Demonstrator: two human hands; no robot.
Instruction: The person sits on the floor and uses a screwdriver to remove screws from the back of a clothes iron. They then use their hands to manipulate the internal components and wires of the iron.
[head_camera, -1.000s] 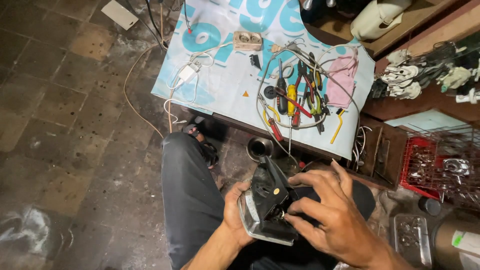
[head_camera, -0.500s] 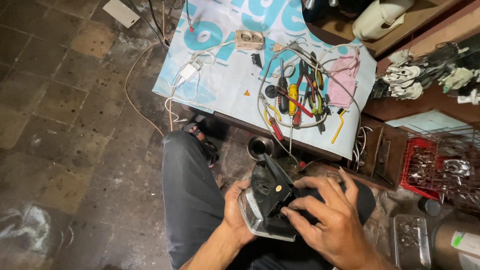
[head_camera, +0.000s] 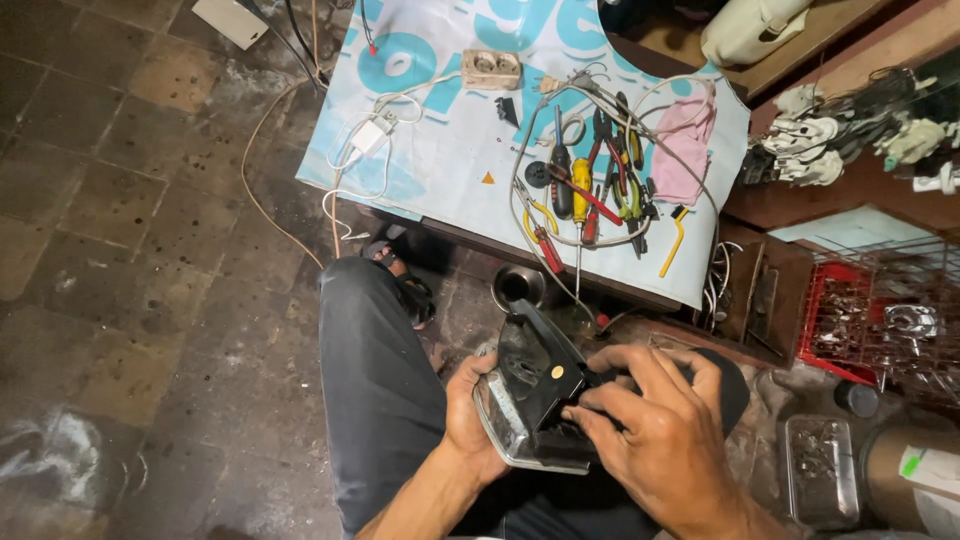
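1. The clothes iron (head_camera: 535, 400) sits in the person's lap, at 6 o'clock from the low work table (head_camera: 440, 170). It lies on its side, chrome soleplate edge toward the left knee and dark body uppermost.
2. The left hand (head_camera: 468, 425) is wrapped around the rear chrome edge at the iron's 8 o'clock, fingers curled under it in a firm hold.
3. The right hand (head_camera: 655, 430) lies over the dark body from 3 o'clock, fingers spread and bent, fingertips pressing near a small pale round spot on the casing. I cannot tell whether it pinches a small part or only presses.
4. To handle this well, I judge the left hand should keep the soleplate braced against the thigh so the iron cannot roll. The right fingertips should work with light, even pressure, since the smooth casing looks slippery.
5. A steel cup (head_camera: 518, 285) stands on the floor at 12 o'clock from the iron. Any loosened piece could roll into the clutter, so keeping the iron low over the lap seems wise.
6. Pliers and screwdrivers (head_camera: 585, 190) lie in a pile on the table at 1 o'clock, within reach.
7. Against the frame 0.5 s earlier, the iron is in the same place and the left hand's hold is unchanged. The right fingers have drawn slightly closer together over the casing.
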